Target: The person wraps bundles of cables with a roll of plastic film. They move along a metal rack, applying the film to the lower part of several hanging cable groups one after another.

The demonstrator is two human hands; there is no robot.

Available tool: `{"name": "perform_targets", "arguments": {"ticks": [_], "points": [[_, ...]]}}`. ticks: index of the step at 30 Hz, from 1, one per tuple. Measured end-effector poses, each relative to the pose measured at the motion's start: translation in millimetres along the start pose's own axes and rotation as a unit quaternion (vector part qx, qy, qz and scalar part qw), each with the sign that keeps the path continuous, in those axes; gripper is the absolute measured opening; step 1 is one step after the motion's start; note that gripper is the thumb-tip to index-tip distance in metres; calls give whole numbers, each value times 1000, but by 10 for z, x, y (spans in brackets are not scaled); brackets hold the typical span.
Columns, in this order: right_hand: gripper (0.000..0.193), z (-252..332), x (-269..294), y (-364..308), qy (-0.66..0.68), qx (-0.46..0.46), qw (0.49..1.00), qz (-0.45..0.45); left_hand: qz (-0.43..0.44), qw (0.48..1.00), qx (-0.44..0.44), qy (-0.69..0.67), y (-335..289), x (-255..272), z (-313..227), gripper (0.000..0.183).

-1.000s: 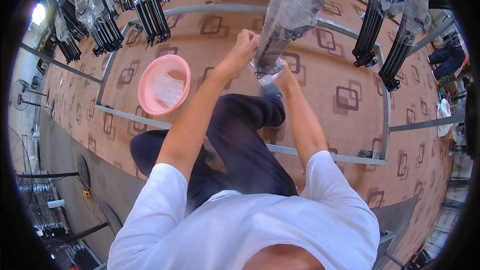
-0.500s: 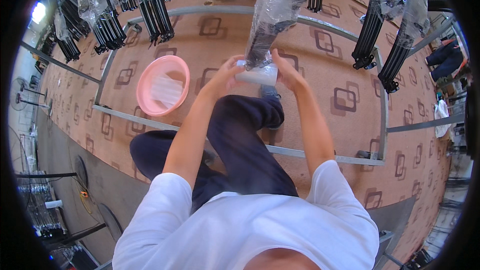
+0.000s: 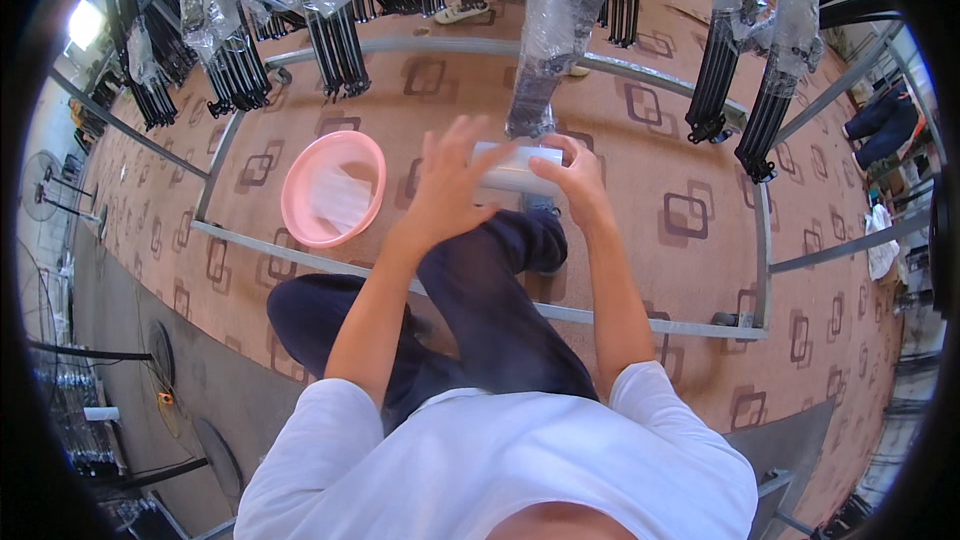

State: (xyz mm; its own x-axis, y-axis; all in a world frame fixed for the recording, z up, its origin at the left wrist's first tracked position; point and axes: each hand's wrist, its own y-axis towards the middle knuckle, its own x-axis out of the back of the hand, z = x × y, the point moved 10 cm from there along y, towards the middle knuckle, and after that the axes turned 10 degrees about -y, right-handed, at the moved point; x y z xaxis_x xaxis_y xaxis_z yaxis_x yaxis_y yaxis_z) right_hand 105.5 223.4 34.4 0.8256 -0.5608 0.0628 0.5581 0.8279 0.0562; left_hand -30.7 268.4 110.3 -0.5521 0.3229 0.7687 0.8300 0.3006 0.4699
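Observation:
My right hand [image 3: 574, 176] is closed round the right end of a short roll of clear stretch film [image 3: 508, 177], held sideways above my foot. At the roll's left end, my left hand [image 3: 450, 180] is open with its fingers spread, slightly blurred; whether it touches the roll I cannot tell. Just beyond the roll hangs a bundle of black metal tubes wrapped in clear film [image 3: 548, 50], its lower end close to the roll.
A pink basin [image 3: 290, 195] with white sheets or rolls inside stands left on the patterned carpet. A grey metal frame [image 3: 300, 248] surrounds my legs. More bundles of black tubes [image 3: 338, 55] hang at the left and right [image 3: 708, 90]. Another person's legs [image 3: 882, 125] show far right.
My left hand has let go of the roll's end and spread its fingers. The roll has dropped slightly nearer to me, away from the bundle's lower end, still in my right hand.

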Motion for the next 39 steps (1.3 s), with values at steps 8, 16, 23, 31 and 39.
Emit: {"name": "perform_targets", "arguments": {"ticks": [8, 16, 23, 31, 39], "points": [[39, -129, 291, 621, 25, -89, 996, 6, -25, 973, 123, -194, 29, -12, 399, 62], [39, 29, -1194, 1175, 115, -42, 897, 424, -338, 865, 225, -294, -739, 369, 806, 62], [42, -24, -1198, 1037, 147, -96, 882, 436, -383, 854, 223, -273, -190, 531, 1106, 56], [16, -396, -782, 1517, 261, -111, 934, 217, -268, 907, 137, -293, 611, -271, 1573, 48], [22, -375, -327, 1686, 311, 71, 947, 32, -36, 755, 85, -649, 729, -342, 817, 48]]}}
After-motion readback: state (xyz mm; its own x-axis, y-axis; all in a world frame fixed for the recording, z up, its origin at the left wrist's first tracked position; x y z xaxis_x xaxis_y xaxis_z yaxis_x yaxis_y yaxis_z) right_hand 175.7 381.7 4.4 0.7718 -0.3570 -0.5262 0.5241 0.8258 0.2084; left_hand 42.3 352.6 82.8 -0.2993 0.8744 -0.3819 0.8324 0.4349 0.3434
